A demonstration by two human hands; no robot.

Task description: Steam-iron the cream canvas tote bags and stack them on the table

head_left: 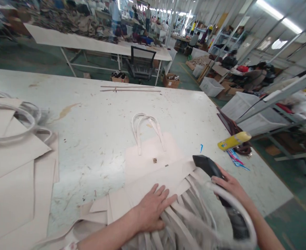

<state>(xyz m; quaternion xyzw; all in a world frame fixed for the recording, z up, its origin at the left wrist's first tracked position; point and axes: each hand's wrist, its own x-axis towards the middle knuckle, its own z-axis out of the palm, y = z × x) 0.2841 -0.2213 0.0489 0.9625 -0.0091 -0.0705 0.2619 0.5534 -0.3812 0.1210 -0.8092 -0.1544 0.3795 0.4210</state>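
Note:
My left hand (155, 208) lies flat with fingers spread on a cream bag panel (147, 185), near the front of the table. Wrapped in my right hand (228, 184) is a black curved handheld tool with a flat nozzle (207, 165); its exact kind I cannot make out. The nozzle tip is at the panel's right end. Beneath and beside the panel hang many loose cream straps (184, 222), blurred at the lower right. Just beyond lies a cream bag piece (139, 166) with two looped handles (149, 128) and a small metal fitting (155, 160).
Stacked cream panels with handles (14, 187) fill the table's left side. A yellow spray can (234, 140) lies at right by dark brown straps (228, 121) and a blue-red wrapper (237, 159). Thin strips (130, 89) lie at the far edge. Beyond stands a black chair (141, 64).

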